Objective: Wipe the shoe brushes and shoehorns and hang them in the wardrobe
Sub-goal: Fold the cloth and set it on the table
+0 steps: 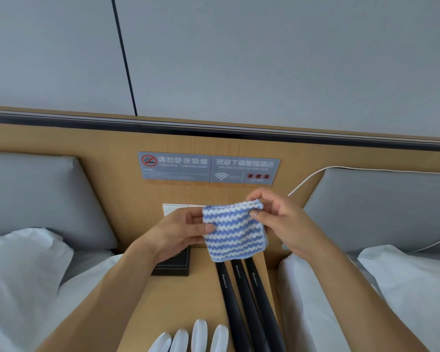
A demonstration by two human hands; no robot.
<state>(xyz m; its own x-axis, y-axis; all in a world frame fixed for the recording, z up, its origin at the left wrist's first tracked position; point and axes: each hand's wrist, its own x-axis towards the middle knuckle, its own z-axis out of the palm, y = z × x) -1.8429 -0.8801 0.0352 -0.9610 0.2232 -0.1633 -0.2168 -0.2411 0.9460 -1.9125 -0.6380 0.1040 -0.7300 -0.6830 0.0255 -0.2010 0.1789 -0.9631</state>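
Lying side by side on the light wooden bedside table [188,298] are three long, slim, matte black shoehorns [241,301], each printed with the word "Shoehorn" in pale letters along its shaft; their far ends are hidden behind a folded cloth and their near ends run out of view at the bottom edge. Just to their left, at the bottom of the frame, four white, rounded, glossy plastic pieces [188,339] fan out; what they are cannot be told. Above the shoehorns hangs a small, fluffy folded cloth with wavy blue and white stripes [233,229], held in the air. The left hand [181,232] pinches its left edge between thumb and fingers, and the right hand [280,217] pinches its upper right corner the same way. A dark, flat square box [172,265] sits on the table under the left wrist. Behind, the wooden headboard carries two grey signs [208,168], and grey pillows [33,196] and white bedding [23,275] flank the table.
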